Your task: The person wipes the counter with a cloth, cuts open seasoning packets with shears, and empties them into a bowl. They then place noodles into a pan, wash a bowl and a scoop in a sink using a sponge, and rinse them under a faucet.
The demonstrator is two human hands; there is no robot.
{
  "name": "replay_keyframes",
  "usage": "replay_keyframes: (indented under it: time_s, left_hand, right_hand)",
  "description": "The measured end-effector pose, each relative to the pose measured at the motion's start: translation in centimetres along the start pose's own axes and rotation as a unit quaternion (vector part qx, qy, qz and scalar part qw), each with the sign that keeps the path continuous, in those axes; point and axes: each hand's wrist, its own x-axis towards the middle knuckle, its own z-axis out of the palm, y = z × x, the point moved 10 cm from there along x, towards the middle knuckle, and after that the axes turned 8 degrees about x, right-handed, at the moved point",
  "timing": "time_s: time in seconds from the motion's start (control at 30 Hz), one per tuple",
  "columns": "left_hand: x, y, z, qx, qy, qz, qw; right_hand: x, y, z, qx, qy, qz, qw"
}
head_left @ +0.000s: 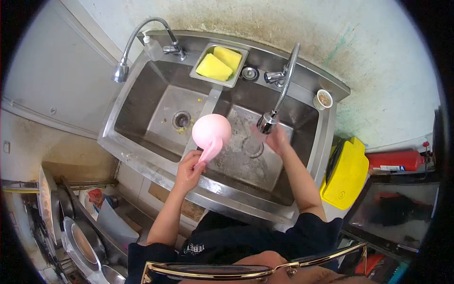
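A pink ladle-like scoop (pixel 211 131) is in my left hand (pixel 190 171), whose fingers are closed around its handle. Its rounded bowl is over the divider between the two basins. Over the right basin, my right hand (pixel 278 139) is at the metal spray head (pixel 266 123) of the right faucet. Its fingers are partly hidden behind the spray head and blurred. Below the hands is the right basin's steel floor (pixel 236 163), with a round drain (pixel 253 147).
Yellow sponges (pixel 214 67) lie in a metal tray (pixel 192 72). A second faucet (pixel 121 72) and a soap bottle (pixel 152 48) stand at the left. A small cup (pixel 323 100) is on the right rim, above a yellow bin lid (pixel 347 175). Pans (pixel 82 244) are lower left.
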Motion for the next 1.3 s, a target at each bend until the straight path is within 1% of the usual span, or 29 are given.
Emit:
replay_keyframes:
  time_s: [0.03,0.07,0.1,0.13,0.17,0.23,0.27,0.3,0.37,0.4,0.47,0.5,0.57,0.6,0.67,0.7,0.77,0.8,0.83,0.87,0.9,0.97,1.0,1.07,1.1,1.17,1.2,1.23,1.3]
  left_hand:
    - [0.0,-0.8,0.4,-0.037,0.003,-0.030,0.999]
    - [0.0,-1.5,1.0,-0.073,0.006,-0.060,0.995]
    - [0.1,-1.6,1.6,-0.078,-0.002,-0.068,0.995]
    - [0.3,-1.1,1.9,-0.076,-0.004,-0.054,0.996]
    - [0.6,-0.6,2.3,-0.074,-0.005,-0.038,0.996]
    - [0.8,-0.3,2.7,-0.072,-0.021,-0.043,0.996]
    - [0.8,0.0,2.7,-0.064,-0.026,-0.036,0.997]
    - [0.7,0.4,2.7,-0.056,-0.030,-0.028,0.998]
    - [0.6,0.3,2.7,-0.068,-0.037,-0.029,0.997]
    - [0.4,0.0,2.8,-0.079,-0.038,-0.037,0.996]
    - [0.0,-0.3,2.8,-0.088,-0.037,-0.043,0.994]
    - [-0.3,-0.3,2.8,-0.097,-0.036,-0.047,0.994]
    - [-0.7,-0.2,2.5,-0.102,-0.032,-0.048,0.993]
    - [-0.9,0.1,2.3,-0.096,-0.033,-0.043,0.994]
    - [-1.3,0.3,1.8,-0.086,-0.030,-0.037,0.995]
    - [-1.6,0.2,1.5,-0.101,-0.019,-0.046,0.994]
    - [-1.9,-0.1,0.7,-0.111,-0.003,-0.053,0.992]
    - [-2.2,-0.5,0.3,-0.110,0.000,-0.060,0.992]
    - [-2.4,-0.7,0.1,-0.109,0.002,-0.067,0.992]
    - [-2.5,-0.8,-0.1,-0.108,0.005,-0.066,0.992]
    - [-2.6,-0.9,-0.3,-0.109,0.010,-0.071,0.991]
    - [-2.7,-1.2,-0.7,-0.111,0.018,-0.076,0.991]
    - [-2.7,-1.3,-0.9,-0.113,0.019,-0.073,0.991]
    - [-2.7,-1.6,-0.9,-0.116,0.023,-0.070,0.990]
    - [-2.7,-1.9,-0.8,-0.126,0.027,-0.077,0.989]
    - [-2.3,-1.7,-0.6,-0.137,0.032,-0.079,0.987]
    - [-2.0,-1.5,-0.2,-0.132,0.024,-0.087,0.987]
    - [-1.6,-1.3,0.2,-0.126,0.016,-0.094,0.987]
    - [-0.5,-1.7,1.3,-0.145,0.029,-0.083,0.986]
  right_hand:
    - [-1.3,-3.2,2.9,0.048,-0.042,-0.100,0.993]
    - [-1.7,-3.8,4.0,0.049,-0.031,-0.098,0.994]
    - [-2.1,-4.9,5.6,-0.069,-0.045,-0.130,0.988]
    - [-2.9,-5.6,6.7,-0.187,-0.059,-0.158,0.968]
    - [-3.7,-6.0,6.4,-0.187,-0.049,-0.156,0.969]
    - [-5.4,-6.7,6.8,-0.367,-0.069,-0.152,0.915]
    - [-6.7,-7.9,7.1,-0.367,-0.062,-0.129,0.919]
    - [-7.8,-9.3,6.9,-0.399,-0.049,-0.112,0.909]
    - [-8.8,-11.5,4.7,-0.477,-0.012,-0.038,0.878]
    - [-8.7,-12.5,4.1,-0.477,-0.011,-0.038,0.878]
    - [-7.7,-14.3,2.6,-0.570,0.029,-0.041,0.820]
    - [-6.4,-14.5,1.8,-0.570,0.027,-0.043,0.820]
    - [-3.5,-16.0,0.1,-0.702,0.087,-0.143,0.692]
    - [-2.2,-15.4,-0.1,-0.702,0.083,-0.146,0.693]
    - [-0.3,-15.3,1.8,-0.715,0.123,-0.270,0.633]
    - [1.2,-14.1,2.1,-0.714,0.118,-0.273,0.634]
    - [3.5,-12.5,2.4,-0.643,0.149,-0.288,0.694]
    - [4.3,-11.5,3.2,-0.642,0.144,-0.289,0.695]
    - [5.3,-9.7,4.1,-0.534,0.075,-0.270,0.798]
    - [5.8,-8.3,5.1,-0.412,0.004,-0.243,0.878]
    - [5.6,-7.9,5.8,-0.412,0.001,-0.243,0.878]
    - [3.6,-6.5,9.0,-0.421,-0.077,-0.200,0.881]
    - [2.2,-6.3,9.4,-0.448,-0.055,-0.131,0.882]
    - [-0.3,-6.4,9.3,-0.445,-0.070,-0.072,0.890]
    - [-1.0,-6.6,8.6,-0.447,-0.072,-0.072,0.889]
    - [-2.1,-6.9,7.3,-0.400,-0.086,-0.098,0.907]
    - [-2.5,-6.0,6.3,-0.401,-0.058,-0.082,0.910]
    - [-2.9,-4.8,5.2,-0.402,-0.030,-0.068,0.913]
    - [-1.6,0.2,1.0,-0.392,-0.010,-0.042,0.919]
